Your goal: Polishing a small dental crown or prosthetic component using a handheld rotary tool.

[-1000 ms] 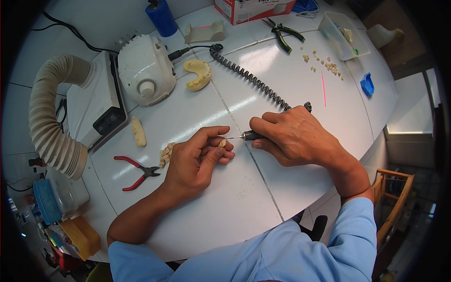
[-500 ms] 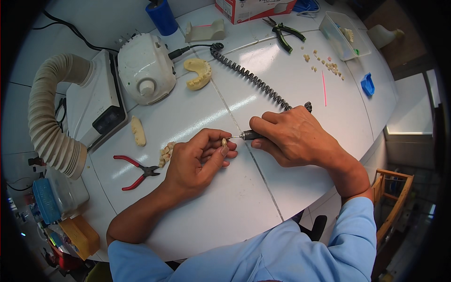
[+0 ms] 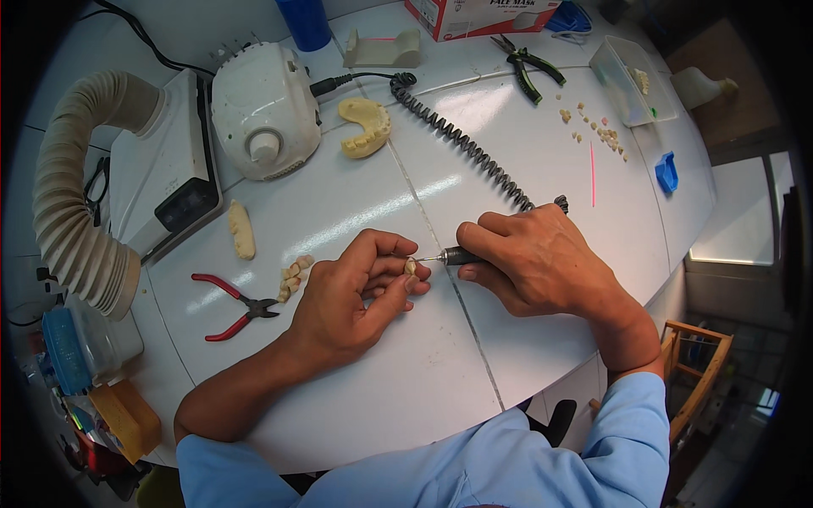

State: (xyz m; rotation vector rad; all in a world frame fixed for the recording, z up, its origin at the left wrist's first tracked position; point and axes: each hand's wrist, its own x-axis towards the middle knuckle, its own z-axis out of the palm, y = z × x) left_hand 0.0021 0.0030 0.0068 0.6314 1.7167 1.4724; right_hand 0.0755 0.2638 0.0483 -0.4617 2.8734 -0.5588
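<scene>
Between its thumb and fingers, my left hand (image 3: 343,296) pinches a small, shiny, cream-coloured artificial tooth (image 3: 411,267). My right hand (image 3: 542,262) is wrapped around the dark grip of a rotary handpiece (image 3: 458,256). The handpiece's thin metal bur points left and meets the tooth at its upper edge; exact contact is too small to tell. A coiled black cord (image 3: 466,148) leads from behind my right hand toward a white control unit (image 3: 264,114). Several loose cream teeth (image 3: 294,275) lie beside my left hand, partly hidden by it.
Red-handled cutters (image 3: 246,309) and a cream bar-shaped piece (image 3: 241,230) lie left. A yellowish dental cast (image 3: 366,129) sits beyond my hands. A ribbed hose (image 3: 63,182) arches at far left. Green-handled pliers (image 3: 527,72), scattered teeth (image 3: 605,135) and a plastic tub (image 3: 627,80) stand far right.
The whole view has shifted slightly. The bur remains at the tooth, and the tooth looks a little turned between my left fingers. Both hands keep their grips.
</scene>
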